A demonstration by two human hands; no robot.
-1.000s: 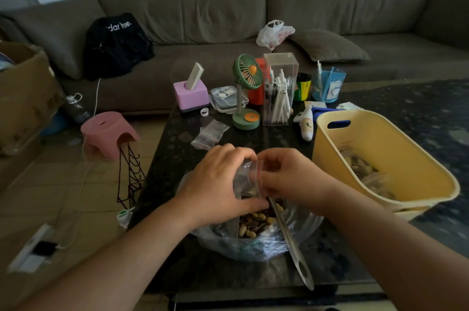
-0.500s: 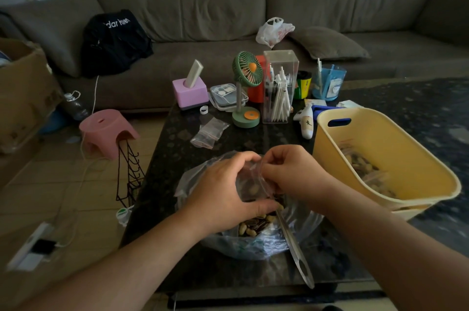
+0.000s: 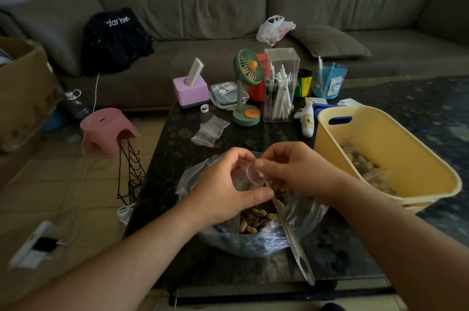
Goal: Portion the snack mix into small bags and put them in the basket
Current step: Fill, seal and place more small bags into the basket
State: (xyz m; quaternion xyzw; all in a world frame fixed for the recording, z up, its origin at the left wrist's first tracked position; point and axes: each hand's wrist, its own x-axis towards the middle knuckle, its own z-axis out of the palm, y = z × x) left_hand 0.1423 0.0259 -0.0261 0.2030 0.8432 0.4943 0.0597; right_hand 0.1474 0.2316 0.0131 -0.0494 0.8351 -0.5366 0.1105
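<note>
Left hand (image 3: 223,189) and right hand (image 3: 294,173) both pinch the mouth of a small bag (image 3: 250,175) over the snack mix (image 3: 256,217). Spread the mouth wide before scooping; basket (image 3: 380,118) sits right on the counter.

Two hands are seen, the left hand (image 3: 223,191) and the right hand (image 3: 297,173), and between them one small clear bag (image 3: 250,176) is pinched. Just below the grip, one large bag of snack mix (image 3: 256,229) is counted, with one metal spoon (image 3: 291,234) standing in it. Beyond the grip, one loose pile of empty small bags (image 3: 210,130) is found; their number cannot be told. To the right of the grip, one yellow basket (image 3: 396,138) is seen, and filled bags (image 3: 365,168) are held in it, too blurred to be counted
</note>
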